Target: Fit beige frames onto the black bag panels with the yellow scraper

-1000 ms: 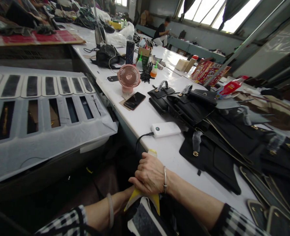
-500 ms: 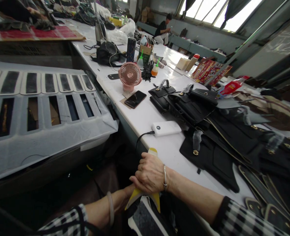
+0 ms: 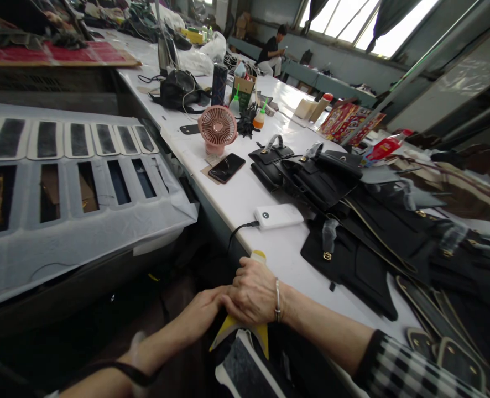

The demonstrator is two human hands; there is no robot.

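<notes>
My right hand (image 3: 253, 290), a bangle at its wrist, is closed around a yellow-and-pale piece (image 3: 259, 255) whose rounded end sticks out above the fist. Two pointed yellow flaps spread out below the fist. Just under them lies a dark panel (image 3: 247, 365) with a ragged white border, tilted over black material. My left hand (image 3: 206, 309) meets the right one from the left, fingers bent and held together. Its fingertips are hidden behind the right hand, so what they pinch cannot be made out.
Beside my hands, the white table (image 3: 282, 249) holds a power bank (image 3: 279, 215), a phone (image 3: 227, 167), a pink fan (image 3: 217, 130) and black bag pieces (image 3: 348, 265). White-bordered dark panels (image 3: 79, 139) lie on a covered surface at left. A person (image 3: 272, 52) sits far back.
My left hand has come out from beneath the right one, its back and bent fingers now showing more. The right hand keeps its hold on the yellow piece. The view has shifted slightly.
</notes>
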